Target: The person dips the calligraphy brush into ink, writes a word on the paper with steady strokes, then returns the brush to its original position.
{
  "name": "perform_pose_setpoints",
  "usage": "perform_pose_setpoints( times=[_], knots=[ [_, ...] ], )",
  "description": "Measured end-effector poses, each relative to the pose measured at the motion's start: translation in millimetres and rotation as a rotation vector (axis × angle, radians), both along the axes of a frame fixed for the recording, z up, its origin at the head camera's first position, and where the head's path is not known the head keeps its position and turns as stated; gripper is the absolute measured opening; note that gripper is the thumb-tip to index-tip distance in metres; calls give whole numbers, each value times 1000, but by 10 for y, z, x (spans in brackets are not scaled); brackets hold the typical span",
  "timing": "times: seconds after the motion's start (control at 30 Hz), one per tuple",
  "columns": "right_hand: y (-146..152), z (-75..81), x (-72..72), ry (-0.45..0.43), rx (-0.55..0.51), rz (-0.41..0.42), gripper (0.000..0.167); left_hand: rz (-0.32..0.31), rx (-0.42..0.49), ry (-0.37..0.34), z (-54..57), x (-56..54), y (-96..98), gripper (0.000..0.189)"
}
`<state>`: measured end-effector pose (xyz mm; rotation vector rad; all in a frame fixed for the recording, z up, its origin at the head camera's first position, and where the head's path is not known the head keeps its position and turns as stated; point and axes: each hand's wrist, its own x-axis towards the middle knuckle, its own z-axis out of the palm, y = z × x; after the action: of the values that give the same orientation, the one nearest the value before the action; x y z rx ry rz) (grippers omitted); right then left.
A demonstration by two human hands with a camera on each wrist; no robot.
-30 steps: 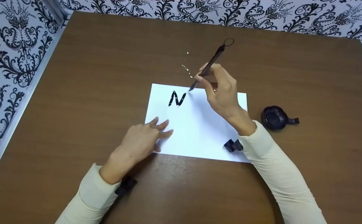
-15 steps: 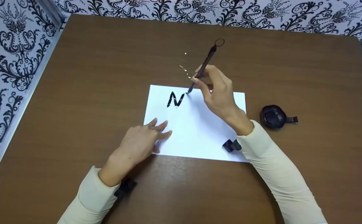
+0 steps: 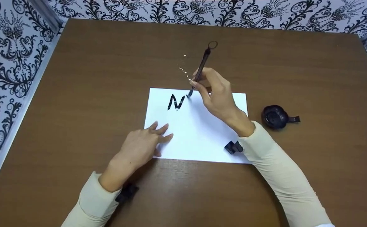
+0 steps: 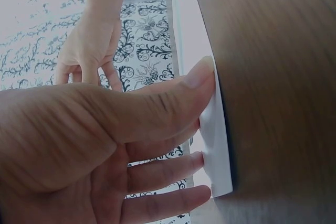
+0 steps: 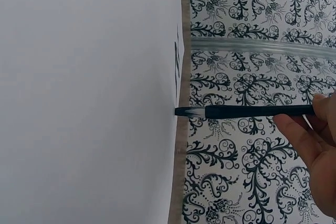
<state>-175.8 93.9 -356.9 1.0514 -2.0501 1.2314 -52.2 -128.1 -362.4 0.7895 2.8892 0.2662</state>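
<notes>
A white sheet of paper (image 3: 199, 138) lies on the table, with a black zigzag mark like an N (image 3: 176, 102) at its upper left. My left hand (image 3: 139, 145) rests with spread fingers on the sheet's lower left corner; in the left wrist view the thumb (image 4: 194, 80) lies at its edge. My right hand (image 3: 220, 97) pinches a dark ink brush (image 3: 203, 61) between thumb and fingers, its looped end up. In the right wrist view the brush's black-tipped bristles (image 5: 190, 112) meet the paper, and a short new stroke shows at the tip, right of the mark.
A small dark dish with a stub handle (image 3: 275, 117) stands right of the paper. Several bright specks (image 3: 185, 72) lie on the brown table (image 3: 312, 176) beyond the sheet. Black-and-white patterned walls (image 3: 199, 11) stand behind and left of the table.
The brush tip has come down toward me onto the paper, leaving a short dark stroke, and the brush stands more upright. The left hand stays put; the whole view has shifted slightly.
</notes>
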Motion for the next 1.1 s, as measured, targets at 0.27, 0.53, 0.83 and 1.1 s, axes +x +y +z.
perform_pose_setpoints(
  times=[0.27, 0.53, 0.83, 1.1],
  knots=[
    [-10, 18, 6, 4, 19, 7, 18, 12, 15, -3, -7, 8, -1, 51],
    [12, 38, 13, 11, 42, 3, 18, -19, 1, 43, -3, -3, -10, 54],
    [18, 68, 14, -4, 58, 28, 17, -6, 2, 20, -8, -8, -6, 54],
    [38, 98, 19, -30, 80, 46, 16, 2, 8, 18, -15, -5, -3, 54]
  ],
)
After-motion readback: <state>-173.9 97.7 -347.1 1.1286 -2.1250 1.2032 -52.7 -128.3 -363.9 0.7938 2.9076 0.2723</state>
